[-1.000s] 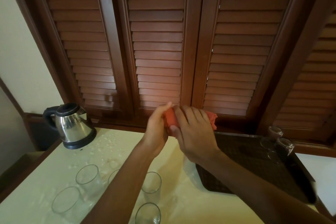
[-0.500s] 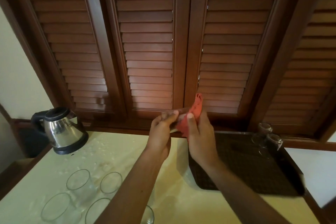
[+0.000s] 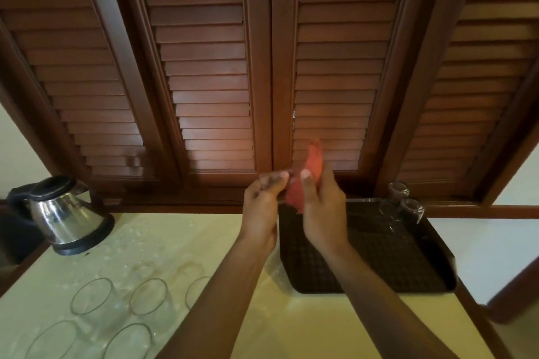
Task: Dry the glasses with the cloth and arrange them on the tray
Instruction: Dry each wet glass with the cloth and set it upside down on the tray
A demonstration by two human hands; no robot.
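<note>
Above the tray's left edge, my left hand (image 3: 259, 210) grips a clear glass (image 3: 269, 182) that shows only faintly at my fingertips. My right hand (image 3: 323, 213) pinches a red cloth (image 3: 315, 160) against the glass, and one corner of the cloth sticks upward. The dark tray (image 3: 379, 265) lies on the table to the right. Two glasses (image 3: 398, 191) (image 3: 412, 208) stand upside down at its far right corner. Several more glasses (image 3: 92, 296) stand upright on the pale tabletop at the lower left, with water drops around them.
A steel electric kettle (image 3: 64, 213) stands at the table's far left. Dark wooden louvred shutters (image 3: 213, 96) rise just behind the table (image 3: 175, 236). The table's right edge runs close beside the tray.
My hands have turned: the cloth was bunched flat under my right hand and now stands up between my fingers. The view has shifted slightly to the right.
</note>
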